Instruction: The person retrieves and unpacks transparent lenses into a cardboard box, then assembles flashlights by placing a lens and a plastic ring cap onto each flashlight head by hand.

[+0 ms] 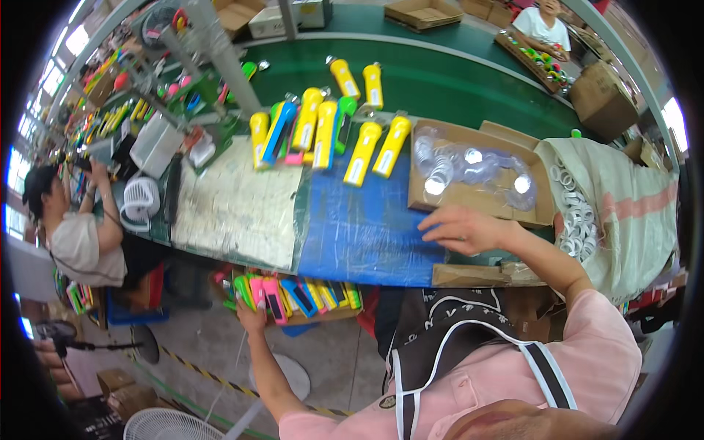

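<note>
My right hand [463, 229] hovers over the right side of a blue mat [367, 227], fingers loosely stretched and apart, with nothing in it. Just beyond it is a cardboard box [480, 209] of clear plastic lens pieces [506, 169]. My left hand [251, 317] is down at the left end of a low box of colourful flashlights [299, 295], against a green flashlight [244, 291] and a pink one [258, 292]; its fingertips are mostly hidden. Several yellow flashlights [363, 152] lie at the mat's far edge, beside a pile with blue and green ones [279, 132].
A woven sack [623, 213] with white rings [578, 220] stands at right. Behind the bench runs a green conveyor [440, 81] carrying two yellow flashlights. A worn white sheet [235, 205] covers the bench's left. One person [81, 235] works at left, another [541, 29] at far right. A fan [169, 424] stands below.
</note>
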`<state>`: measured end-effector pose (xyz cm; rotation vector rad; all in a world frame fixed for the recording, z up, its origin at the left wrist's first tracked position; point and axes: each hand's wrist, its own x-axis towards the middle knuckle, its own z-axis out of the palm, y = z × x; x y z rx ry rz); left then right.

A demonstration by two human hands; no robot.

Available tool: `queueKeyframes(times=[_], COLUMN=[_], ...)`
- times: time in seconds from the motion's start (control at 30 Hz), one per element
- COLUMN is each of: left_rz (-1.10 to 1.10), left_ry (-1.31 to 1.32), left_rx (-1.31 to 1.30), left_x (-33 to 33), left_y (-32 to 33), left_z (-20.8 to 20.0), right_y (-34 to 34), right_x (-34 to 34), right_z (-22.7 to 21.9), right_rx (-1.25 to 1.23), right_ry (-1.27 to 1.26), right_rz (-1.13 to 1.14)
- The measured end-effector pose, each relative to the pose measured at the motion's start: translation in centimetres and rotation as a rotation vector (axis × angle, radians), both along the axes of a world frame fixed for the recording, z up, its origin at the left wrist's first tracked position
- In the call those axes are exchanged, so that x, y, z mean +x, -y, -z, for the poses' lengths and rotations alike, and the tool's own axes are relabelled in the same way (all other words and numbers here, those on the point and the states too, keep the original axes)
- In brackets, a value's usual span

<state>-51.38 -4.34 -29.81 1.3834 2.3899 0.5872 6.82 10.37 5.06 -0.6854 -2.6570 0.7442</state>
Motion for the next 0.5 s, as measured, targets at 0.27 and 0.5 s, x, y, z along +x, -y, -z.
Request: queueKeyframes(times=[0.27,0.5], left_rz=[0.214,0.163], left_ry=[-0.232,-0.505], left_rx=[-0.432,0.119], left_x=[-1.6,0.9], left_y=[-0.1,-1.9], left_z=[-3.3,-4.2], right_y=[-18.7,-31.4], right_x=[0.1,-4.2], right_z=[1.8,5.4], right_rx=[0.251,-0.247], right_ry=[-0.331,-0.100], right_rz=[0.336,1.050])
